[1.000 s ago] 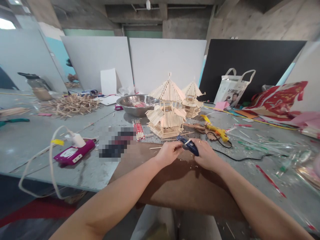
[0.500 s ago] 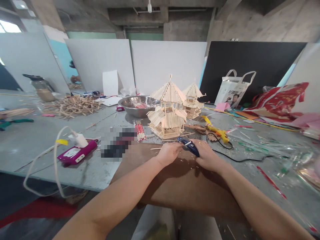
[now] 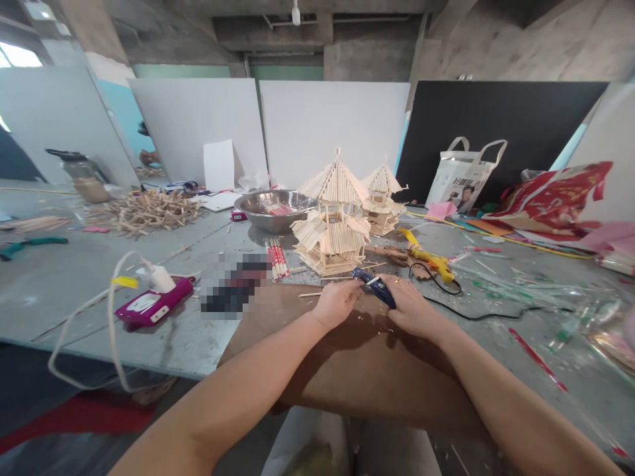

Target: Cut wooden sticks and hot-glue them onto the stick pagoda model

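Observation:
My right hand is wrapped round a dark blue hand tool, which looks like a pair of cutters. Its tip points up and left, at the fingers of my left hand. Those fingers are closed on a thin wooden stick; a pale stick end shows at the tool, and a pale length shows left of the hand. The fingertips are partly hidden. Both hands are above a brown board. Just beyond stands a two-tiered pavilion model built of wooden sticks.
A second stick pavilion, a metal bowl and red-wrapped sticks stand behind. A yellow glue gun with a black cord lies right, near plastic scraps. On the left are a purple power strip and a stick pile.
Almost nothing differs. My hands stay at the same spot with the tool and stick, with only a slight shift of the tool and the view.

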Tool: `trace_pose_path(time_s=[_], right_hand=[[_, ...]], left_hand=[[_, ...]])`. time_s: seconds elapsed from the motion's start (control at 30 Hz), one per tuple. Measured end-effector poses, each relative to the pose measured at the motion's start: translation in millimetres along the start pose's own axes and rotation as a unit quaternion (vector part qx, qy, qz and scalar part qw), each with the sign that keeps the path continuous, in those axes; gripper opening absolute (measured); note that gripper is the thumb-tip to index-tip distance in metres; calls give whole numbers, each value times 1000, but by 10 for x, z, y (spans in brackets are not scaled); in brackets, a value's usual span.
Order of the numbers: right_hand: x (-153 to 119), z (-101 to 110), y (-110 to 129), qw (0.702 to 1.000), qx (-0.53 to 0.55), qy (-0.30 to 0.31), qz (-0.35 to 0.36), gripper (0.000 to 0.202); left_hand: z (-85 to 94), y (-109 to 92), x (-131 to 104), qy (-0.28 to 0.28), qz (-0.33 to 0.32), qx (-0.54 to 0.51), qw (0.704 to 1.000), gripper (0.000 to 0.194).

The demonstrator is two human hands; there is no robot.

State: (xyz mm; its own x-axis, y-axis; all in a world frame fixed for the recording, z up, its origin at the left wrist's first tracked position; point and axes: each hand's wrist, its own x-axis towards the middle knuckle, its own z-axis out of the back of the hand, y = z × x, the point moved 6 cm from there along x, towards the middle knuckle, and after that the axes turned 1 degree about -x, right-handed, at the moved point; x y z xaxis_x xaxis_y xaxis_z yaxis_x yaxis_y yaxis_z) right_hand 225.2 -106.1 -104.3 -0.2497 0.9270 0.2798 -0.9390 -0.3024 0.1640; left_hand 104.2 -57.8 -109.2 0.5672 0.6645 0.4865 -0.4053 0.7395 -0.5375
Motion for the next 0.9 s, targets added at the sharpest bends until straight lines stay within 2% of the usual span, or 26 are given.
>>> trace_pose_path(time_s=[0.17,0.4,0.7,0.9], right_hand=[[-6,45,1,994,-92,-52,-34,65],[-7,-68,-36,999,-35,32,-23,67],[-4,-59,-32,998,-66,-4,-8,66],[-2,-64,-27,999,-36,17,-10,65]], left_hand=[[-9,-18,-11,0,44,-24,999,27],[7,10,26,2,27,73,997,31],[-23,73,35,6,40,36,999,30],[-2,50,43,-13,-5,61,998,29]])
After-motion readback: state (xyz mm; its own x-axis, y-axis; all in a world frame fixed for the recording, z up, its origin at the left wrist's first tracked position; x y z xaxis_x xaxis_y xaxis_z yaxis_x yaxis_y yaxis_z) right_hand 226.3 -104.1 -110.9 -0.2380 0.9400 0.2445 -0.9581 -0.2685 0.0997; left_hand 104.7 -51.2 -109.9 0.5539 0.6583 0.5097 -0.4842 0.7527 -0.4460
